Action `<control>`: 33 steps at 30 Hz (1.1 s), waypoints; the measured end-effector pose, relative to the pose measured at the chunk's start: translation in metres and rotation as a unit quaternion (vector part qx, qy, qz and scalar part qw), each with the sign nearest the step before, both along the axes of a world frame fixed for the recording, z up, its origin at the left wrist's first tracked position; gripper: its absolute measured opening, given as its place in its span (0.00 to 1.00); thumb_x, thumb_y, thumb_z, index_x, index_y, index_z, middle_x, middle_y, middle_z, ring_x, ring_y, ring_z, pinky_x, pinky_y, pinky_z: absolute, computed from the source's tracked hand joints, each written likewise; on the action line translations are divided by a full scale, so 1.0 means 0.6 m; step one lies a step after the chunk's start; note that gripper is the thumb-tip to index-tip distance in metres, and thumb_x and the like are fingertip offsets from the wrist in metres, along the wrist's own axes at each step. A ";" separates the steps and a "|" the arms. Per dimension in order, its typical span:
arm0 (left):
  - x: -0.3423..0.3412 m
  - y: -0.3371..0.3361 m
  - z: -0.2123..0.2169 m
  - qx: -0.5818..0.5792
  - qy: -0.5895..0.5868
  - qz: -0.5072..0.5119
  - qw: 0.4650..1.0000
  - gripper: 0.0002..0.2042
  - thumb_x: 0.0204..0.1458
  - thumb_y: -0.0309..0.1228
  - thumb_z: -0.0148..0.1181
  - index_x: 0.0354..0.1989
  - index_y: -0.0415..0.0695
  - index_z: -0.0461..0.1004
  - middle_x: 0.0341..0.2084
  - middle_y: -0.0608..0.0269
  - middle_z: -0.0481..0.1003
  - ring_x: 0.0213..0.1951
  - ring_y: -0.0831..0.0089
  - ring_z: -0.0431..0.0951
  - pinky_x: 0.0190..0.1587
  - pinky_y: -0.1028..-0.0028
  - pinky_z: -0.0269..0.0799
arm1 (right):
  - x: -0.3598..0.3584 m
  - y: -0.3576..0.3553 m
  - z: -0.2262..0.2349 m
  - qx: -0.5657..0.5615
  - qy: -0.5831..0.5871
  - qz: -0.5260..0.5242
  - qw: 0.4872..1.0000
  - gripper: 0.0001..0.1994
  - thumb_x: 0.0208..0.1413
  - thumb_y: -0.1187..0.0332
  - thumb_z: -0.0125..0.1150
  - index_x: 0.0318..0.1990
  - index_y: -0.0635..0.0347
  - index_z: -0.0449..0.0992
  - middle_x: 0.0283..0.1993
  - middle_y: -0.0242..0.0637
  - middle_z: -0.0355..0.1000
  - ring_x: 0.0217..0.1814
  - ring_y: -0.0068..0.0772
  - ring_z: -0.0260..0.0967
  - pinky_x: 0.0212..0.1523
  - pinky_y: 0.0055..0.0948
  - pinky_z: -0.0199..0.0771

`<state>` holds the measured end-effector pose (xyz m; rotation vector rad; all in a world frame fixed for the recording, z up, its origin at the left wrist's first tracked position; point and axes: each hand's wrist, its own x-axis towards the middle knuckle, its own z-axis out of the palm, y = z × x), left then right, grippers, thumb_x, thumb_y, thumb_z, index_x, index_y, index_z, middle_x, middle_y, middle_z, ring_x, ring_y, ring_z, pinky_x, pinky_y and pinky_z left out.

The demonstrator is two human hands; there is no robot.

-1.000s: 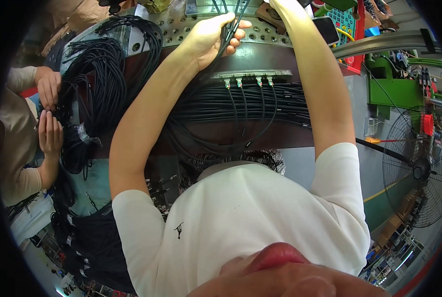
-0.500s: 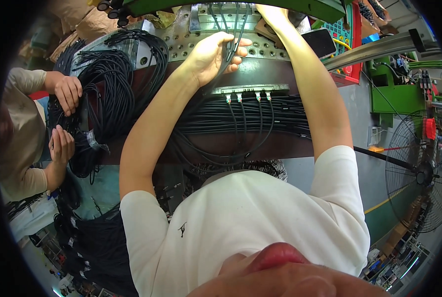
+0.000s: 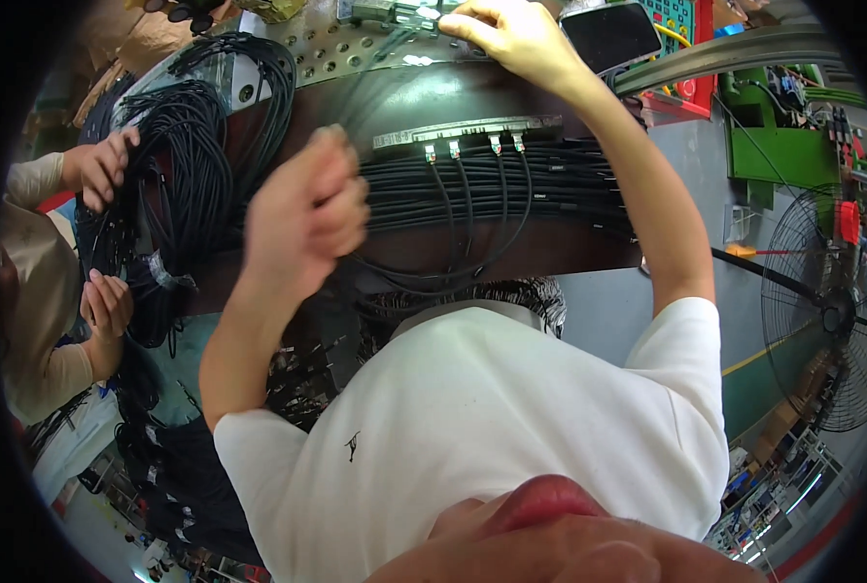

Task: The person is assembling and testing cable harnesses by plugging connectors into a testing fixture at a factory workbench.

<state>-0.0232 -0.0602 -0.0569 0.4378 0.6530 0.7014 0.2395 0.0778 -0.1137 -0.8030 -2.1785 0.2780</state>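
My left hand (image 3: 309, 209) is curled closed and smeared by motion, in front of my chest on the left. From it a blurred bundle of thin black cables (image 3: 365, 83) runs up to a shiny metal block (image 3: 380, 12) at the far edge. My right hand (image 3: 521, 44) reaches to that block, its thumb and fingers bent together at the cable ends; what they pinch is too small to make out. Between the hands and me lies a metal bar (image 3: 465, 131) with several small connectors along its near side, each with a black cable (image 3: 467, 209) looping down.
Coiled black cables (image 3: 186, 146) heap at left, beside a co-worker's hands (image 3: 103, 170). More cables lie straight along the brown bench edge (image 3: 589, 257). A phone (image 3: 610, 37) rests at the back right, near a red control box (image 3: 698, 83). A fan (image 3: 832, 316) stands at right.
My left hand has pulled toward me and left, drawing the cables along. My right hand has come into fuller view at the block. The green machine arm at the top is gone from view.
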 end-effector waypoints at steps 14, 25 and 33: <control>-0.112 0.108 -0.020 0.293 0.461 -0.002 0.837 0.22 0.65 0.45 0.46 0.43 0.35 0.78 0.28 0.57 0.80 0.24 0.79 0.77 0.29 0.83 0.73 | 0.018 -0.160 -0.028 -0.024 -0.145 -0.038 0.988 0.14 0.50 0.60 0.66 0.44 0.53 0.78 0.39 0.28 0.74 0.39 0.33 0.72 0.39 0.32 0.73; 0.098 0.194 -0.067 0.045 -0.152 -0.037 0.987 0.15 0.66 0.38 0.45 0.48 0.37 0.67 0.33 0.58 0.71 0.33 0.71 0.72 0.38 0.70 0.69 | -0.044 0.110 0.024 0.018 -0.040 -0.101 0.994 0.12 0.58 0.64 0.55 0.43 0.60 0.79 0.41 0.44 0.76 0.41 0.43 0.73 0.43 0.37 0.72; 0.077 0.300 -0.111 0.111 0.020 0.105 0.988 0.13 0.66 0.33 0.46 0.31 0.40 0.71 0.17 0.64 0.67 0.19 0.71 0.68 0.26 0.71 0.69 | 0.008 0.194 -0.019 0.075 -0.176 -0.162 0.968 0.12 0.59 0.66 0.54 0.43 0.62 0.79 0.41 0.43 0.76 0.42 0.42 0.72 0.43 0.36 0.72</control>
